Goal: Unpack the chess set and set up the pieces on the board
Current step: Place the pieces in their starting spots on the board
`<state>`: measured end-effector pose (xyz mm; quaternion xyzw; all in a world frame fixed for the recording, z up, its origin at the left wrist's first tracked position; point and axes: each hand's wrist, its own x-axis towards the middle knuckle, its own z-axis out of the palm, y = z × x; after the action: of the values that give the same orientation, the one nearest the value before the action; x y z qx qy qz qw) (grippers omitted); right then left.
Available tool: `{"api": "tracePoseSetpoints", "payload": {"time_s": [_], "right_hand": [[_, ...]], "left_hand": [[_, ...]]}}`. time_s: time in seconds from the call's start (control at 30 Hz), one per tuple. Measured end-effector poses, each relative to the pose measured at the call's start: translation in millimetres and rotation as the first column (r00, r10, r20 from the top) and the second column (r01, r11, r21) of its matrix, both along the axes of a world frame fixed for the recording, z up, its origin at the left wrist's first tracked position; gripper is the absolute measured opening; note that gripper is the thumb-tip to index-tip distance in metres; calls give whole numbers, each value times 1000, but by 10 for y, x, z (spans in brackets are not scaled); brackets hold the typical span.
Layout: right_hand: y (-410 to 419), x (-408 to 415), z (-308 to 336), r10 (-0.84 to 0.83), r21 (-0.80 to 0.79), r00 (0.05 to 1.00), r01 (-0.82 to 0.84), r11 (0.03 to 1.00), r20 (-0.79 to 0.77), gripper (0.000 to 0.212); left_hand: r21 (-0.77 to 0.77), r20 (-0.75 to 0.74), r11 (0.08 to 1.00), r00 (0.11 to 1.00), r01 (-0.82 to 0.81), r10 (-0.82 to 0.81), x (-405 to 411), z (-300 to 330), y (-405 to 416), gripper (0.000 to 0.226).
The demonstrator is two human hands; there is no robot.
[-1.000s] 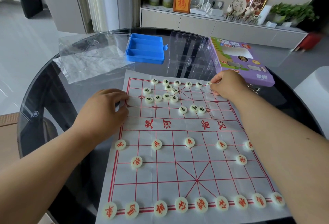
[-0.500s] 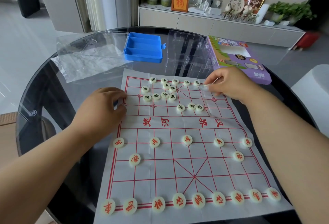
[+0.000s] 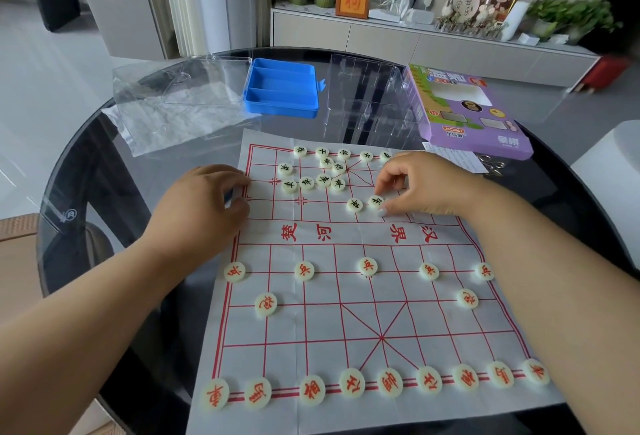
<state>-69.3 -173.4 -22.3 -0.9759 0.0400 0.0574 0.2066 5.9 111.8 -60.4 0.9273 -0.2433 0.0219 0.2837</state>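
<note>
The white cloth chess board (image 3: 363, 317) with red lines lies flat on the table. Red-lettered pieces stand in order: a near row (image 3: 351, 382), several soldiers (image 3: 367, 266) and two cannons (image 3: 266, 303). Black-lettered pieces (image 3: 313, 171) are bunched loosely at the far left, with a few along the far edge. My right hand (image 3: 419, 185) pinches a black-lettered piece (image 3: 375, 201) between finger and thumb on the board; another piece (image 3: 354, 205) lies just left of it. My left hand (image 3: 204, 206) rests on the board's far left edge, fingers loosely curled.
Behind the board lie a blue compartment tray (image 3: 282, 92), a clear plastic lid and bag (image 3: 180, 102), a clear insert (image 3: 367, 99) and the purple game box (image 3: 464, 112). A paper slip and keys (image 3: 491, 166) sit right of my hand. The round dark glass table (image 3: 86, 192) drops off close by.
My right hand has come from the board's far right corner down to the loose black pieces and closed its fingers on one. The left hand has stayed on the board's edge.
</note>
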Motion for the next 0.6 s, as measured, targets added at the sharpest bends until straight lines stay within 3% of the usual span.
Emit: {"api": "tracePoseSetpoints", "payload": {"time_s": [0.13,0.33,0.6], "right_hand": [[53,41,-1,13,-17,1000,-12,1000,28,14],[380,518,77,-47,112,961,17,994,273,13],[823,1234,-147,-100,92,968,80,992,230,14]], "left_hand": [[8,2,1000,1000,-2,2,-1,-2,9,37],[19,14,1000,1000,-4,4,17,-13,15,38],[9,18,1000,1000,5,-6,37,-31,17,37]]}}
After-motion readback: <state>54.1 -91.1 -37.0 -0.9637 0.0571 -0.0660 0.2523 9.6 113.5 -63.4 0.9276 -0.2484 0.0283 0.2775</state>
